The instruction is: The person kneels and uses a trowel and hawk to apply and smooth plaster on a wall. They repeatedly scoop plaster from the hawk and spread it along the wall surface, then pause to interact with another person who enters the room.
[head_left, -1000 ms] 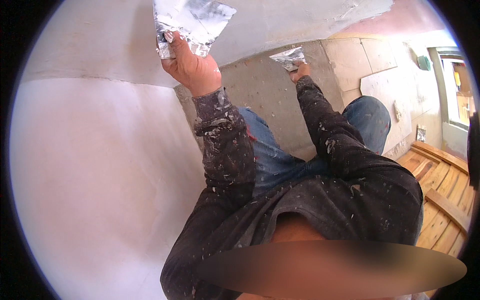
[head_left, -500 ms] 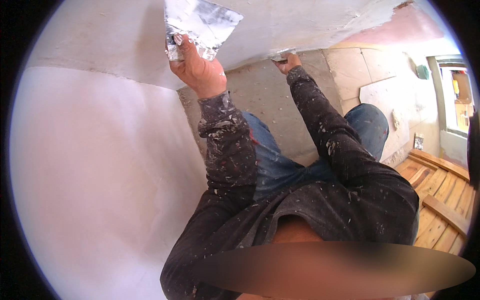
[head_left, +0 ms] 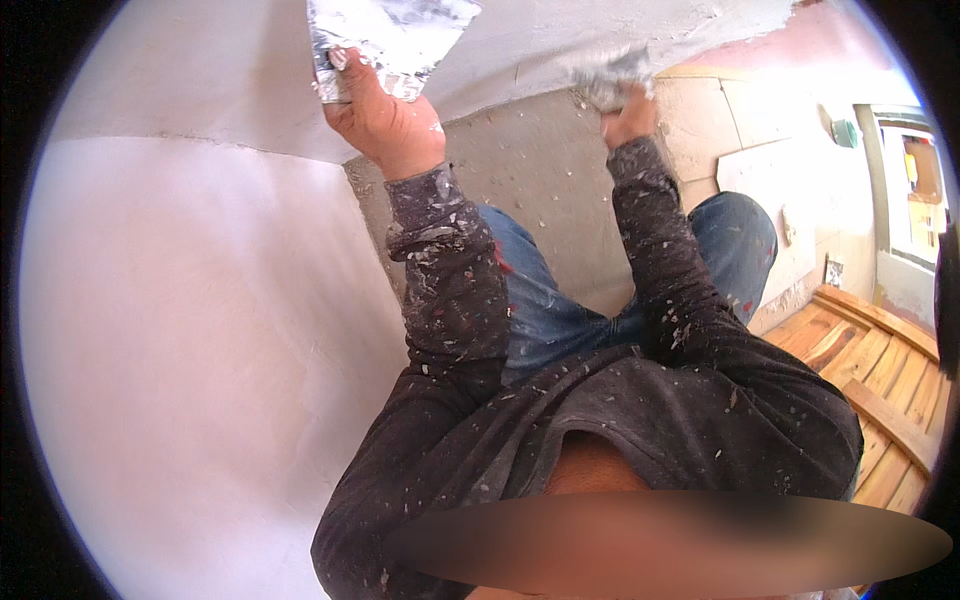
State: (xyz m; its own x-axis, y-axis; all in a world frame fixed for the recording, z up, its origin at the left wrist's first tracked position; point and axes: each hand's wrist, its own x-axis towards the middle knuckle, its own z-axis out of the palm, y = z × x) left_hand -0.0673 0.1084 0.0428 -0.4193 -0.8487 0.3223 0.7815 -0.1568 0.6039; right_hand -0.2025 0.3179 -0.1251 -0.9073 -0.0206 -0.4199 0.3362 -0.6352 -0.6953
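My left hand (head_left: 385,130) is closed round a wide metal plastering blade (head_left: 390,30) smeared with white filler, raised near the white wall (head_left: 220,70). My right hand (head_left: 628,118) grips a smaller metal putty knife (head_left: 612,72), blurred by motion, at the lower part of that wall along its junction with the grey dusty floor (head_left: 510,160); whether the blade touches the wall I cannot tell. Both sleeves are dark and spattered with white. My knees in jeans (head_left: 735,245) are bent below.
A white wall (head_left: 190,330) adjoins on the left. To the right lie pale tiles (head_left: 700,110), a loose pale board (head_left: 760,175) with a small tool on it, and a slatted wooden panel (head_left: 875,380). A green object (head_left: 845,133) stands near a window-like opening (head_left: 915,190).
My right hand with the putty knife went toward the wall, then moved right and upward in view along the wall's base. My left hand shifted slightly, still holding the wide blade.
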